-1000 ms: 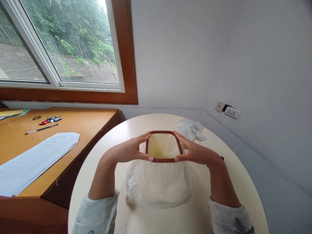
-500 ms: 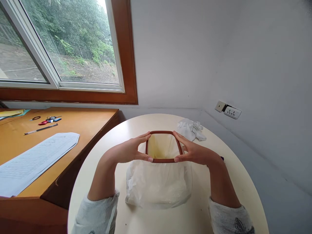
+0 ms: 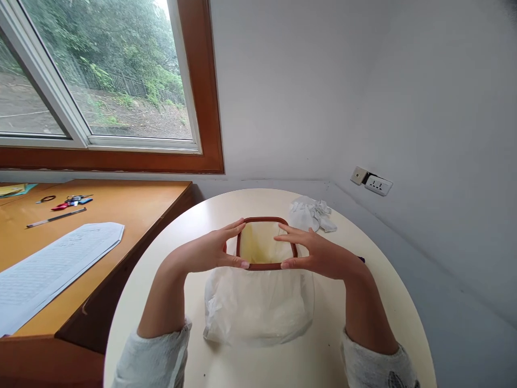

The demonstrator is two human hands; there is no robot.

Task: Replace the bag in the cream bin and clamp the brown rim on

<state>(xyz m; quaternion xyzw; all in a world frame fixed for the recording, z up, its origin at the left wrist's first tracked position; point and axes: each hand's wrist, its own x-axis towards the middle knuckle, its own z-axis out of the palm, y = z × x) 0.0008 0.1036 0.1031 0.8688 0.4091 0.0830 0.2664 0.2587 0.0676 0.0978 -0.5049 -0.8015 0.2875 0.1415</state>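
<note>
A small trash bin with a brown rim [image 3: 264, 267] and a pale yellow inside [image 3: 258, 245] stands on the round table in front of me. A translucent plastic bag [image 3: 258, 310] lines it and bulges out below the rim, hiding the bin's outer wall. My left hand [image 3: 214, 249] grips the rim's left side, thumb at the front corner and fingers at the back. On the other side, my right hand [image 3: 309, 250] keeps its thumb on the front right corner, while its fingers reach over the opening at the right.
Crumpled white plastic [image 3: 311, 214] lies on the round cream table [image 3: 226, 202] behind the bin. A dark object [image 3: 361, 259] shows beside my right wrist. The wooden desk [image 3: 141, 199] at left holds papers [image 3: 60, 269], a pen [image 3: 56, 217] and keys [image 3: 75, 201].
My right fingers have moved from the rim's back right corner inward over the opening. The left hand keeps its hold. The whole view has shifted slightly.
</note>
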